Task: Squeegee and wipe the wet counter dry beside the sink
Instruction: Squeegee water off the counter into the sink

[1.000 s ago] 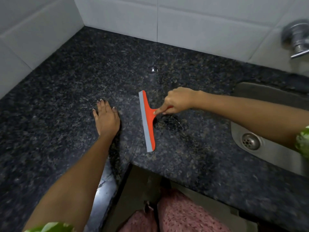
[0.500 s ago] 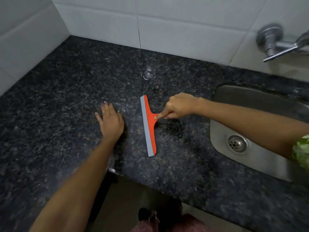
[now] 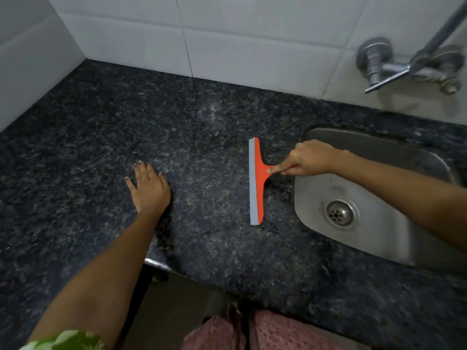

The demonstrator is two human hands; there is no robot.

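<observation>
white tiled walls (image 3: 252, 41), wall tap (image 3: 394, 69)

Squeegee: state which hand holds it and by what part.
The right hand grips the orange squeegee by its handle; the left hand lies flat on the counter, holding nothing.

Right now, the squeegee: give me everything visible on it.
The squeegee is T-shaped: an orange plastic-looking head with a grey blade strip along its left edge and a short orange handle pointing right. It lies with the blade on the dark speckled counter, running near to far, just left of the steel sink. The right hand pinches the handle, thumb tip near the junction. The left hand rests flat on the counter, apart from it.
</observation>
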